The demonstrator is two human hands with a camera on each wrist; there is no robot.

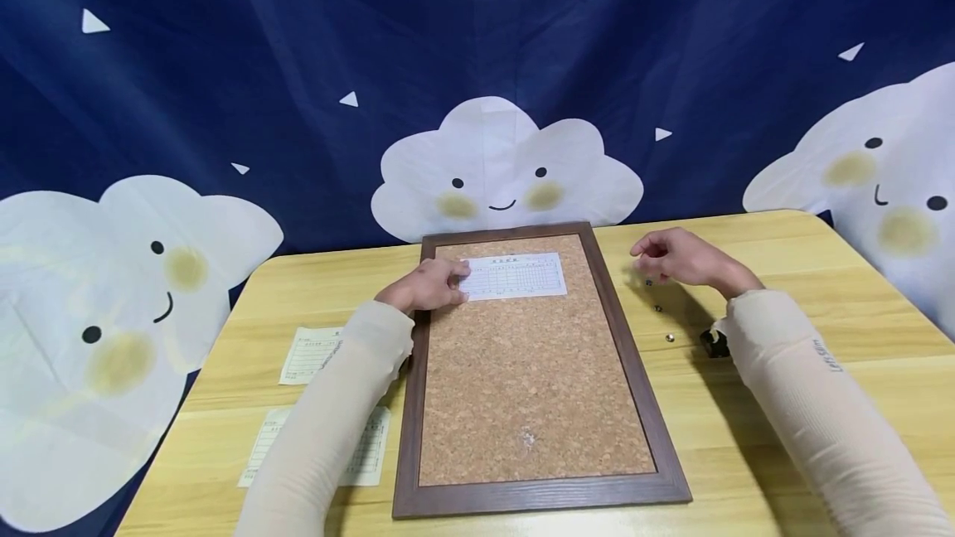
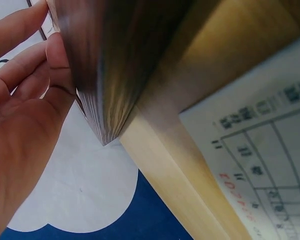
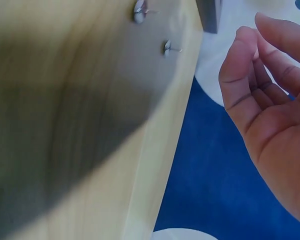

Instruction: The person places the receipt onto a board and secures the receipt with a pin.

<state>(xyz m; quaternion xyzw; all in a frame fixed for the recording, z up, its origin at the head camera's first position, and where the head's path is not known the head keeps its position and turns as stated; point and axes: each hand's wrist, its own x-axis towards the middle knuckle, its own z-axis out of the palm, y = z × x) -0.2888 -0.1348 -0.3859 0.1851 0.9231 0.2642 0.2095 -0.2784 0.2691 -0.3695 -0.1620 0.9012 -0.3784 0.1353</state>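
A white printed form slip point(image 1: 515, 276) lies near the top of a cork board point(image 1: 533, 379) with a dark brown wooden frame. My left hand point(image 1: 429, 284) reaches over the frame's left side, thumb and fingertips spread apart on the slip's left end. In the left wrist view, the frame point(image 2: 102, 75) hides those fingertips. To the right of the board, my right hand point(image 1: 682, 258) hovers above the table with loosely bent fingers. Its thumb and index fingertip are close together, and nothing shows between them. Silver thumbtacks point(image 3: 139, 12) lie on the wood below this hand.
Two more printed slips, one higher point(image 1: 302, 355) and one lower point(image 1: 366, 458), lie left of the board, partly under my left sleeve. A small black object point(image 1: 715, 344) is beside my right forearm. Behind the table point(image 1: 843, 272) hangs a blue cloth with clouds point(image 1: 492, 23).
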